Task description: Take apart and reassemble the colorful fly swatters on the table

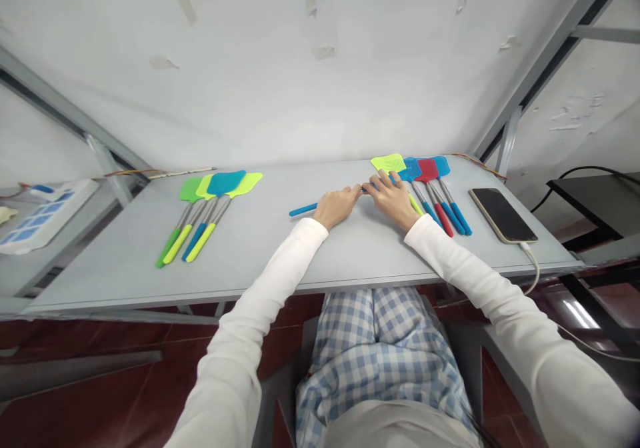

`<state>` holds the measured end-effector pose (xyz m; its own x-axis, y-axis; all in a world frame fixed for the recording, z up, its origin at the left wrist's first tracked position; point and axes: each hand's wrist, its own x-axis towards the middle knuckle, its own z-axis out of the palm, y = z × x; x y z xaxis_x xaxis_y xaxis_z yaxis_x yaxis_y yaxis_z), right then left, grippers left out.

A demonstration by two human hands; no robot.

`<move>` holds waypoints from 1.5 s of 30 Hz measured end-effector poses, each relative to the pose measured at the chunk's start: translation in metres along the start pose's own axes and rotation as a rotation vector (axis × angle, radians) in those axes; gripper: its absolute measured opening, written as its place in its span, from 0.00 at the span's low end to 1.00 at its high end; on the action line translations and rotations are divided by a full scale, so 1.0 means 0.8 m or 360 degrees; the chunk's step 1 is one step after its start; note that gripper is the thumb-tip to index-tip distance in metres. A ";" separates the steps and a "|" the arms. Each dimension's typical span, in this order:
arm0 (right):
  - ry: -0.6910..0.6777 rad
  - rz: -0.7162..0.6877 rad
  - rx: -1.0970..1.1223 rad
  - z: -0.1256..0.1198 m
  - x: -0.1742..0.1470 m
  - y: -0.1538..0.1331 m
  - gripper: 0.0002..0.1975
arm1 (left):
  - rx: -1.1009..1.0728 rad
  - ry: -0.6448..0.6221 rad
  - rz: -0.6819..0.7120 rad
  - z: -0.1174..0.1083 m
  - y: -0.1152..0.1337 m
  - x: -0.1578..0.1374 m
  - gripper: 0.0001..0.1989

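Head view: the left grip [340, 207] is closed on a blue-handled swatter [303, 209] at the middle of the bench [270, 261], handle projecting leftward. The right grip [393, 200] adjoins it; its closure cannot be determined. Four fanned swatters [226, 183] lie left; further swatters [427, 170] lie right, near a phone [503, 215].

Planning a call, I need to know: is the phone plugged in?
Plugged in: a white cable meets the near edge of the phone. Whether it is charging, I cannot tell.

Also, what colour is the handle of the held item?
The handle is blue, in the head view.
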<state>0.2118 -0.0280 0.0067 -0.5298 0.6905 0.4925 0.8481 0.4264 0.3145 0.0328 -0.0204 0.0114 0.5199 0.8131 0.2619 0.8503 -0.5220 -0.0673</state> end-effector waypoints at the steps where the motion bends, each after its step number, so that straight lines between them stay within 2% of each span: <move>1: -0.0003 0.0000 0.0007 -0.002 0.000 0.000 0.18 | 0.0003 0.0007 0.0013 -0.001 -0.004 0.000 0.23; 7: 0.0019 0.0112 0.0029 -0.004 0.000 0.014 0.18 | -0.0028 0.0102 0.0032 -0.010 -0.026 0.000 0.20; 13: 0.0062 0.0345 0.0029 0.000 0.003 0.050 0.18 | 0.0010 0.0182 -0.0048 -0.018 -0.071 -0.008 0.20; 17: 0.0088 0.0394 0.0044 -0.003 0.009 0.057 0.19 | 0.0023 0.0265 -0.0110 -0.019 -0.091 -0.011 0.23; 20: 0.0037 0.0322 0.0091 -0.005 0.013 0.043 0.19 | -0.0034 0.0266 -0.0097 -0.015 -0.080 -0.009 0.22; 25: -0.0221 -0.0038 0.0205 -0.004 0.019 0.012 0.18 | -0.0163 0.0331 0.0101 -0.003 -0.044 0.000 0.21; 31: -0.0263 -0.0101 0.0112 -0.004 0.019 0.015 0.24 | -0.0200 0.0262 0.0199 0.002 -0.041 0.003 0.19; 35: -0.0290 -0.0102 0.0104 -0.007 0.021 0.032 0.23 | -0.0183 0.0256 0.0182 -0.002 -0.054 0.003 0.20; 41: -0.0242 0.0236 0.0075 -0.008 0.008 0.088 0.19 | -0.0060 0.0280 -0.0003 -0.012 -0.109 -0.016 0.23; 45: -0.0203 0.0275 0.0010 -0.002 0.002 0.104 0.18 | -0.0090 0.0316 -0.0026 -0.008 -0.127 -0.020 0.25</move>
<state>0.2816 0.0074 0.0350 -0.3716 0.8220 0.4316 0.9265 0.2985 0.2291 -0.0623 0.0184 0.0201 0.4748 0.7579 0.4474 0.8497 -0.5272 -0.0086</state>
